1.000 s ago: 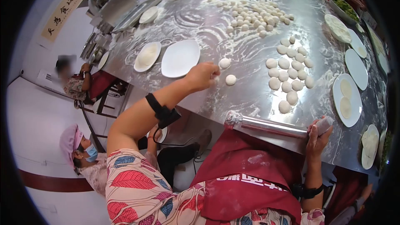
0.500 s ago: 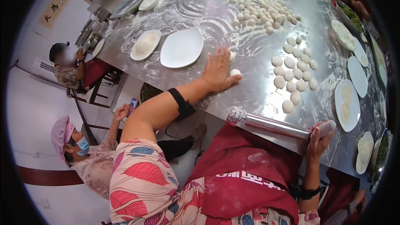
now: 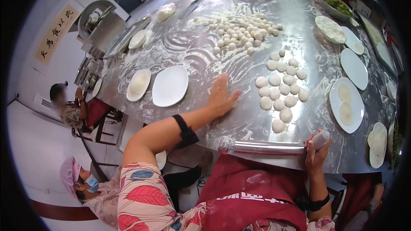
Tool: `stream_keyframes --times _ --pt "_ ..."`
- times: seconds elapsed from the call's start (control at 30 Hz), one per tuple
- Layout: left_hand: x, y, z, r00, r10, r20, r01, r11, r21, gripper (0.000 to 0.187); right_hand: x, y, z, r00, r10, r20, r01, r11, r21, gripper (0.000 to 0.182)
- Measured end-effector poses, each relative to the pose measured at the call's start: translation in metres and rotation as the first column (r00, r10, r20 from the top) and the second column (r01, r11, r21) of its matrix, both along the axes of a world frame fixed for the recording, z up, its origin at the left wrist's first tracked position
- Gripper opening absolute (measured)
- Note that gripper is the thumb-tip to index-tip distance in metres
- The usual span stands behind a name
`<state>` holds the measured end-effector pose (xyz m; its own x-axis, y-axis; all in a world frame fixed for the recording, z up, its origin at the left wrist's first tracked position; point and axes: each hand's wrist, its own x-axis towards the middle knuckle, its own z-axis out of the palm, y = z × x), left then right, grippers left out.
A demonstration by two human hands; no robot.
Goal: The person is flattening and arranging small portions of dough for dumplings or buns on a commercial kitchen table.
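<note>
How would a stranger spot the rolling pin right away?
Find the big metal table, then its edge nearest the maroon apron. There the right hand grips one end of the rolling pin. It is the only long, shiny cylinder there, unlike the pale dough rounds beyond.

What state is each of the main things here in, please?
left hand, palm down, fingers spread
rolling pin, gripped at one end
right hand, closed on rolling pin
square plate, empty
long plate, holding two flat rounds
far dough pieces, crowded together
table, floured in patches
</note>
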<state>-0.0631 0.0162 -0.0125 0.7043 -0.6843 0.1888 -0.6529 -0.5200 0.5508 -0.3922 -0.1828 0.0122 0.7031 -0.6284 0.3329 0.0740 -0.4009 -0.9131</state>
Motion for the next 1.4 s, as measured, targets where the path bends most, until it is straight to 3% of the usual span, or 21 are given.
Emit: stream_keyframes --times 0.1,0.2,0.27,0.47,0.57,0.73,0.83,0.97,1.1,1.2,1.3,1.4 --pt "-0.005 -0.074 0.023 0.894 -0.215 -0.393 0.149 0.97 -0.191 0.08 0.001 0.001 -0.001 0.999 0.007 0.039 -0.006 0.999 -0.031 0.04" --pt "0.011 -0.126 0.049 0.953 -0.303 -0.016 0.301 0.95 -0.087 0.076 -0.001 -0.003 -0.004 0.999 0.023 0.042 -0.02 0.998 -0.063 0.043" --pt "0.057 -0.162 0.054 0.914 -0.283 0.291 0.264 0.959 0.104 0.071 -0.001 -0.002 0.0 0.999 0.027 0.034 -0.024 0.997 -0.068 0.044" --pt "0.106 -0.198 0.061 0.853 -0.267 0.449 0.094 0.924 0.37 0.051 -0.003 -0.003 -0.005 0.999 0.035 0.013 -0.034 0.995 -0.095 0.042" --pt "0.131 -0.184 0.036 0.903 -0.313 0.295 0.196 0.91 0.365 0.045 -0.004 -0.002 -0.003 0.999 0.045 0.018 -0.044 0.997 -0.065 0.042" --pt "0.101 -0.1 0.027 0.865 -0.409 0.291 0.329 0.9 0.285 0.042 -0.004 -0.004 -0.006 0.998 0.065 0.018 -0.064 0.996 -0.06 0.041" --pt "0.066 -0.043 0.025 0.842 -0.399 0.362 0.325 0.912 0.248 0.044 -0.002 0.0 -0.004 0.999 0.039 0.028 -0.039 0.999 0.015 0.04" --pt "0.026 0.015 0.032 0.846 -0.422 0.326 0.342 0.898 0.276 0.047 -0.003 0.001 -0.003 0.998 0.053 0.029 -0.056 0.995 0.081 0.042" --pt "-0.007 0.063 0.041 0.935 -0.292 0.202 0.28 0.956 0.086 0.067 -0.002 0.003 -0.005 0.999 -0.034 0.037 0.034 0.999 -0.006 0.037" --pt "-0.017 0.088 0.036 0.972 -0.069 0.226 0.081 0.996 -0.046 0.07 -0.001 0.004 -0.005 0.996 -0.007 0.091 0.006 1.0 0.016 0.037" --pt "-0.025 0.091 0.038 0.985 0.171 0.021 -0.172 0.983 0.072 0.064 -0.002 0.002 -0.008 0.998 -0.034 0.051 0.033 0.999 0.005 0.037" --pt "-0.023 0.074 0.041 0.959 0.276 0.059 -0.28 0.957 0.071 0.057 -0.001 0.0 -0.011 0.997 -0.041 0.061 0.041 0.999 -0.005 0.038"
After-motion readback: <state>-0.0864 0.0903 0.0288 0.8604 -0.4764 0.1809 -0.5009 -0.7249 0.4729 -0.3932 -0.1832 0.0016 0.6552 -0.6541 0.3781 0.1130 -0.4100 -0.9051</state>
